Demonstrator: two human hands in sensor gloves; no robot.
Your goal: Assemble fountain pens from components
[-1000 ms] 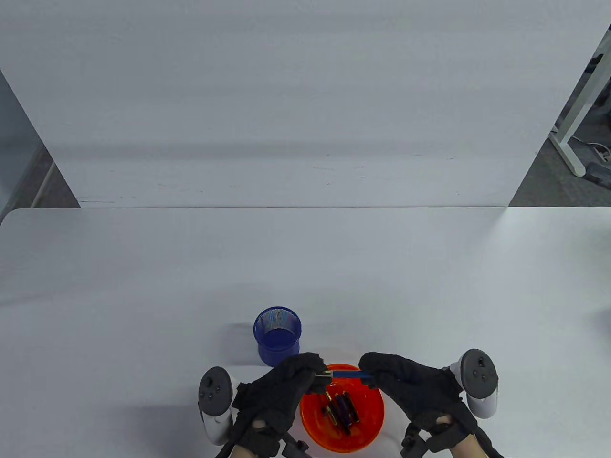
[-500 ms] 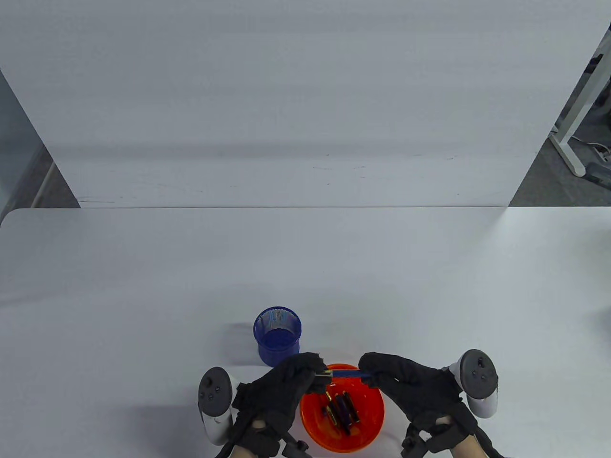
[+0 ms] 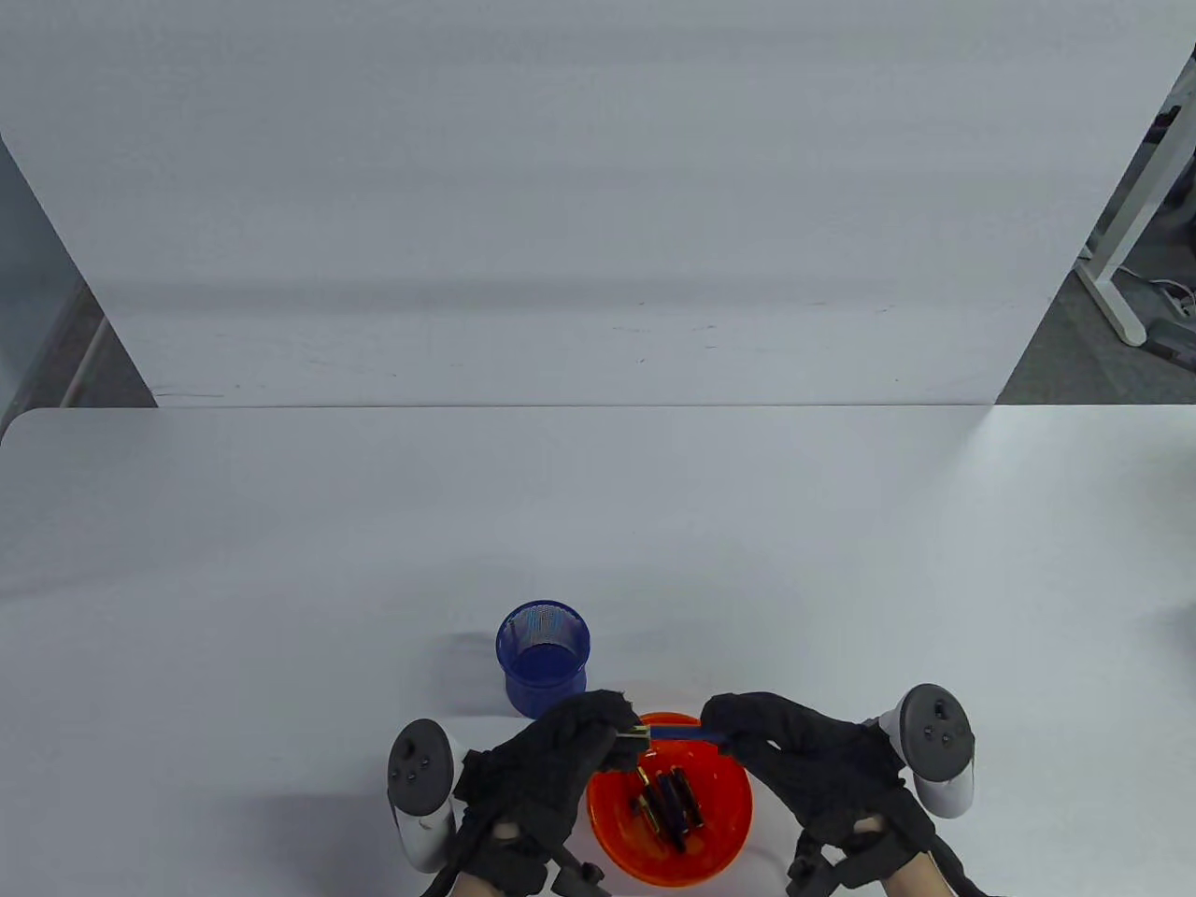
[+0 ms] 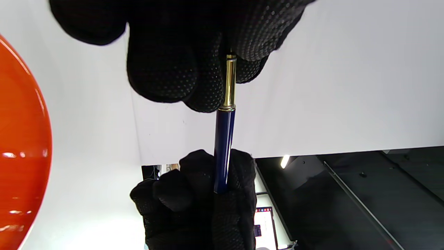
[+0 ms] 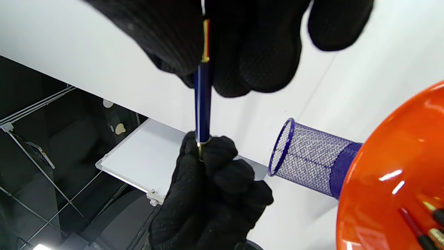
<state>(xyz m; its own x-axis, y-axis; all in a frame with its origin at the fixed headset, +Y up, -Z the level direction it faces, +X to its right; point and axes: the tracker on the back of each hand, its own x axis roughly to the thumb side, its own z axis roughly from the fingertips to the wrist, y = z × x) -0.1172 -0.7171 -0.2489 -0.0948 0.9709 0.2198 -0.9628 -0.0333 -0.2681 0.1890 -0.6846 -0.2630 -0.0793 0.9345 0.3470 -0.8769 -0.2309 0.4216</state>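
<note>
Both hands grip one blue pen mid-join above the orange bowl; left hand pinches the gold section, right hand the barrel. Mesh cup looks empty; several parts remain in the bowl.

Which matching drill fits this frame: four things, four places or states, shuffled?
Things:
1. left hand
2. right hand
3. cup
4. bowl

States:
A. holds loose dark pen parts
B. grips the pen's blue barrel
C. stands upright behind the bowl, on the table view's left
D. pinches the pen's gold end

Pairs: 1-D, 2-B, 3-C, 4-A. The pen spans between both hands above the bowl.
</note>
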